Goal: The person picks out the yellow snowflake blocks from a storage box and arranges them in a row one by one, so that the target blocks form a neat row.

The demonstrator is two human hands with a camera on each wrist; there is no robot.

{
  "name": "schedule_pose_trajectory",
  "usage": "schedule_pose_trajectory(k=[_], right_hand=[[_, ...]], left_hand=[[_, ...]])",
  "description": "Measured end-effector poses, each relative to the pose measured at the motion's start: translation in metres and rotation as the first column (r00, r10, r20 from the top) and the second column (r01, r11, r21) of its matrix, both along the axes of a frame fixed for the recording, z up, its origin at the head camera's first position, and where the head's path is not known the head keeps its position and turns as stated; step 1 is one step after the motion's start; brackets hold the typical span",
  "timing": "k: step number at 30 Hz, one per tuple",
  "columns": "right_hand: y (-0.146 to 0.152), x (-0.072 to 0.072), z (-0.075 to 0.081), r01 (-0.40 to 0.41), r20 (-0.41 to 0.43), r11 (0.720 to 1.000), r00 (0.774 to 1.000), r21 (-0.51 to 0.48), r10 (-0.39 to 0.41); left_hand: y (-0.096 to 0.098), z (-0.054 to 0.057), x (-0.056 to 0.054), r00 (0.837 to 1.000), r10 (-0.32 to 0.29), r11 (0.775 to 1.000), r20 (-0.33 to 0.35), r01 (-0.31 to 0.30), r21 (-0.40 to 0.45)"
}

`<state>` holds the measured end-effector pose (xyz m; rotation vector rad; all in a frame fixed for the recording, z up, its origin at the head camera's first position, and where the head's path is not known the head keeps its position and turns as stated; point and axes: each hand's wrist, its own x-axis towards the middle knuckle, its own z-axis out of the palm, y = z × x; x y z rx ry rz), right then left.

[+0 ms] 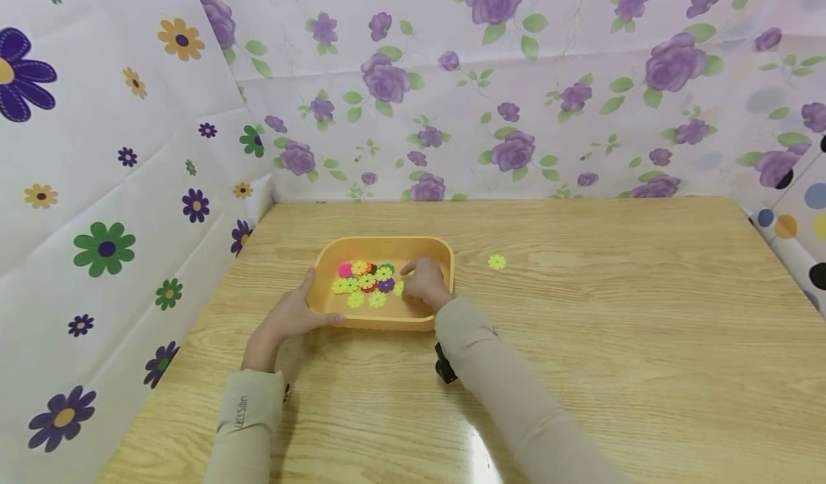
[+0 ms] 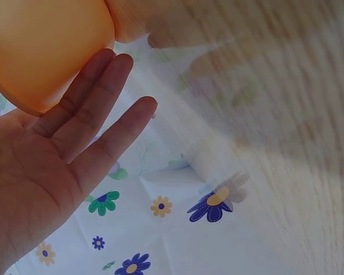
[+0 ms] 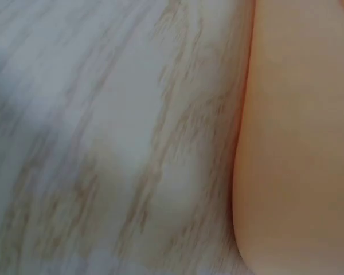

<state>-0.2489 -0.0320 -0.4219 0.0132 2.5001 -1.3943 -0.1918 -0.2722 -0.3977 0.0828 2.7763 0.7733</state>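
Note:
An orange plastic tray (image 1: 387,323) stands on the table, with several flower-shaped plastic discs (image 1: 367,281) in yellow-green, pink, orange, green, red and purple spread inside. My left hand (image 1: 293,317) rests on its near left corner, thumb along the front wall. In the left wrist view, straight fingers (image 2: 103,112) lie by the tray's outer wall (image 2: 51,46). My right hand (image 1: 426,283) reaches inside at the right end, beside a yellow disc (image 1: 399,288); its fingertips are partly hidden, so a hold on a disc cannot be made out. The right wrist view shows only the tray's outside (image 3: 298,143) and tabletop.
One yellow-green flower disc (image 1: 497,262) lies on the wooden table (image 1: 613,326) to the right of the tray. Flowered cloths (image 1: 387,140) hang behind the table and at the left. A small black object (image 1: 445,366) shows beneath the right forearm.

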Motion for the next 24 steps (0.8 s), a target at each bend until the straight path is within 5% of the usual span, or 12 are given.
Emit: schedule_pose_trajectory(k=[9,24], right_hand=[[-0.0016,-0.0011,-0.002,-0.047,-0.105,0.98,0.992,0.191,0.068],[-0.0015,-0.0014,-0.0026,-0.076,-0.118,0.974,0.988,0.211,0.102]], left_hand=[[0.0001,-0.0004,0.0,1.0,-0.008,1.0,-0.004,0.008,-0.003],[0.0015,0.0021,0.0012,1.0,0.017,1.0,0.007,-0.017,0.005]])
